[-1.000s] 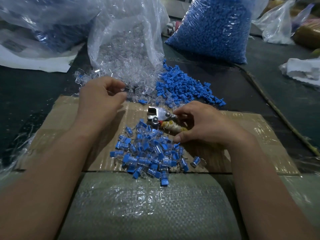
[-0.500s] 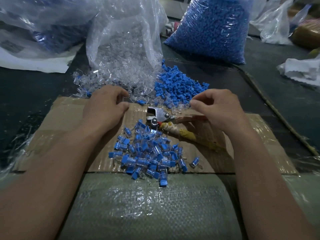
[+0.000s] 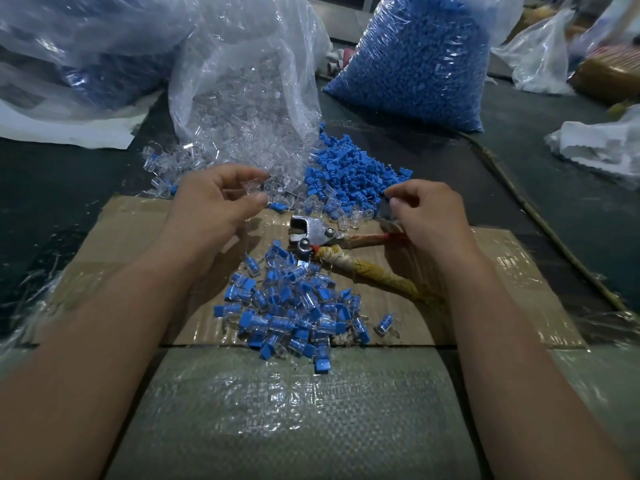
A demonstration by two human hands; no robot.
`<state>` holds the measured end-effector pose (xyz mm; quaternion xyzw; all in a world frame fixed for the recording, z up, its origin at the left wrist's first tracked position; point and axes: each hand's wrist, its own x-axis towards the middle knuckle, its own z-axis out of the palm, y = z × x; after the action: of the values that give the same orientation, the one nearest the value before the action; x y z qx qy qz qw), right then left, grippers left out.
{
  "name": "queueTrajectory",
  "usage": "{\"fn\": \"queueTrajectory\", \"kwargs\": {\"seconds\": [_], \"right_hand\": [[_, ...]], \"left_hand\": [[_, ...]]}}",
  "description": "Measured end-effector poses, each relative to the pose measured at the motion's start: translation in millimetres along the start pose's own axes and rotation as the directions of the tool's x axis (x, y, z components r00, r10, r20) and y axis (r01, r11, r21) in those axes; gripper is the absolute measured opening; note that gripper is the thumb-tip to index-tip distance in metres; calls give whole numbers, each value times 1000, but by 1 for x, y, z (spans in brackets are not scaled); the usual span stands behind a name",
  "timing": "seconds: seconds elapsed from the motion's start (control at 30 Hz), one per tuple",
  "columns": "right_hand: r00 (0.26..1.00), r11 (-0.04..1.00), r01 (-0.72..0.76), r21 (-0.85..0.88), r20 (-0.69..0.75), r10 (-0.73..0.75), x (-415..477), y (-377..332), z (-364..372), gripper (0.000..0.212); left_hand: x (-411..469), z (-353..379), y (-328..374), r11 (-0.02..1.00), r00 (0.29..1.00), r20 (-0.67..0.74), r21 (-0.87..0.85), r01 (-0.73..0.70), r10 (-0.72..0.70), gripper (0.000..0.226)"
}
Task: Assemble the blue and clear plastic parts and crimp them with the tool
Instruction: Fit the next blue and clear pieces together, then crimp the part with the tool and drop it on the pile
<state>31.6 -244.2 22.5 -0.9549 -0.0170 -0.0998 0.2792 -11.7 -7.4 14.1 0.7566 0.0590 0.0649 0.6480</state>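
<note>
We list: left hand [image 3: 211, 206], fingers curled apart over clear plastic caps [image 3: 194, 157]; right hand [image 3: 433, 213], fingers bunched at blue plastic plugs [image 3: 349, 171], hold unclear; silver taped-handle crimping pliers [image 3: 311, 233] lying on brown cardboard sheet [image 3: 114, 230].

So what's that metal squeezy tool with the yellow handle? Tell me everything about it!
The crimping tool lies flat on the cardboard. Its silvery metal head, with two bolts, points left, and its jaws look slightly apart. One handle, wrapped in yellowish cloth, slants back toward the person. The other, red, runs right and disappears under the right hand. Whether that hand touches it is unclear. Blue-and-clear pieces lie beside its head.
</note>
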Motion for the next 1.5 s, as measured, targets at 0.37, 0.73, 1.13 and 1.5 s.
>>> {"fn": "queueTrajectory", "kwargs": {"seconds": [0.37, 0.73, 1.13, 1.5], "right_hand": [[981, 971, 72, -227, 191, -28, 9, -6, 13, 35], [984, 975, 86, -204, 168, -52, 7, -7, 13, 19], [977, 963, 142, -227, 187, -100, 9, -7, 16, 6], [986, 983, 151, -103, 87, -142, 9, -4, 17, 20]], "left_hand": [[-3, 4, 6, 998, 998, -22, 43, -51, 52, 15], [-3, 3, 7, 999, 998, 58, -47, -23, 26, 15], [-3, 6, 3, 994, 998, 69, -113, 13, -5, 12], [-4, 5, 4, 991, 997, 83, -133, 18, -7, 14]]}}
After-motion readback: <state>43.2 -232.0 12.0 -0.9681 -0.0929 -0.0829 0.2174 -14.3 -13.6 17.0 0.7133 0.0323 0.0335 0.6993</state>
